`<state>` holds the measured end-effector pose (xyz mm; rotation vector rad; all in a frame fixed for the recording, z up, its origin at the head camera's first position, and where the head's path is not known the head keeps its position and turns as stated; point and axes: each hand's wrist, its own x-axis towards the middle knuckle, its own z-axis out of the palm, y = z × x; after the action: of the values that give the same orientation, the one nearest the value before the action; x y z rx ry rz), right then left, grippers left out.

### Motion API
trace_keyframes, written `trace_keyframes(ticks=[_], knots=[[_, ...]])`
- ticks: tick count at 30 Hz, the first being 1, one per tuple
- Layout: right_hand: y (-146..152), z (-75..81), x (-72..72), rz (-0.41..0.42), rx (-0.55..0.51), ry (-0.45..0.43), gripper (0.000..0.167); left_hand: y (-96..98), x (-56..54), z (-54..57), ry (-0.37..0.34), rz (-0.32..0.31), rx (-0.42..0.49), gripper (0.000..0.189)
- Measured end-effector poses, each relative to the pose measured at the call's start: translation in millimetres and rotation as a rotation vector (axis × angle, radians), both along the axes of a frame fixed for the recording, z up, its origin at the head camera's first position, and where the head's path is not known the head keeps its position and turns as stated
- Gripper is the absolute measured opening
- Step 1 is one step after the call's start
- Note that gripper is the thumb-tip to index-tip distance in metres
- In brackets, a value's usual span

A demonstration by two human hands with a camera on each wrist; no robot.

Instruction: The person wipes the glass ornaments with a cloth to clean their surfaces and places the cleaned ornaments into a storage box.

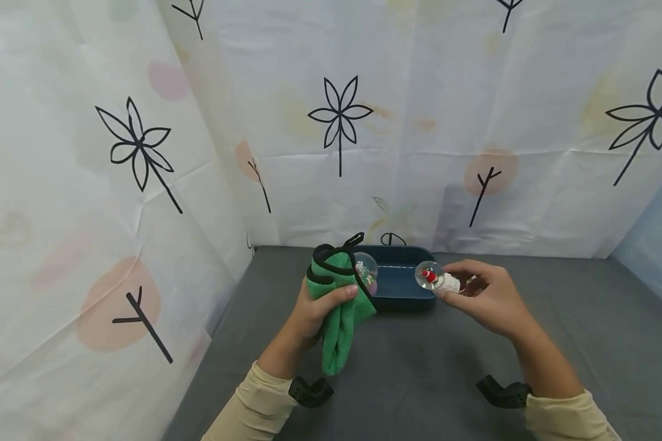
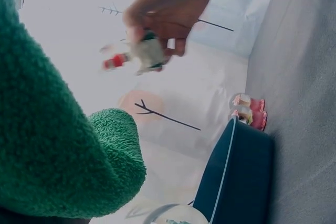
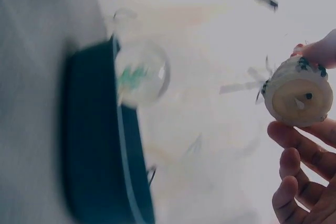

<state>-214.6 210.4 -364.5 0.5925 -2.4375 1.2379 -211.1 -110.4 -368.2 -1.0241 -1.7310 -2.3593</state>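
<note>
My left hand (image 1: 315,312) grips a folded green cloth (image 1: 339,331) with black edging and a hanging loop. Between thumb and fingers my right hand (image 1: 491,301) pinches a small snow globe (image 1: 431,277), tilted on its side, with a red figure inside and a white base. Its round pale underside (image 3: 296,103) faces the right wrist camera. A blue tray (image 1: 405,304) stands between and beyond the hands. Partly hidden by the cloth, a larger snow globe (image 1: 367,271) shows at the tray's left part; green bits are visible inside it.
Two small globes with pink bases (image 2: 258,114) stand past the tray's end in the left wrist view. The grey table (image 1: 408,380) runs back to a white patterned curtain (image 1: 419,122), which also hangs along the left side.
</note>
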Motion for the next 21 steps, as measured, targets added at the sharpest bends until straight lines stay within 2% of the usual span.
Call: trace_keyframes(ticks=[5, 9, 13, 17, 21], knots=[[-29, 10.5, 4.8, 0.044, 0.002, 0.063, 0.031, 2.5, 0.5, -0.5, 0.003, -0.017, 0.012, 0.005], [-51, 15.6, 5.8, 0.081, 0.017, 0.108, 0.034, 3.5, 1.5, -1.6, -0.04, -0.003, 0.011, 0.008], [-67, 16.7, 7.2, 0.133, 0.007, 0.138, 0.038, 3.3, 3.0, -3.2, -0.085, 0.03, -0.025, 0.019], [-80, 16.0, 8.7, 0.176, -0.015, 0.141, 0.041, 2.5, 3.6, -4.1, -0.089, 0.047, -0.061, 0.034], [-92, 14.7, 10.0, 0.215, -0.043, 0.147, 0.043, 2.7, 3.1, -3.4, -0.077, 0.059, -0.09, 0.034]])
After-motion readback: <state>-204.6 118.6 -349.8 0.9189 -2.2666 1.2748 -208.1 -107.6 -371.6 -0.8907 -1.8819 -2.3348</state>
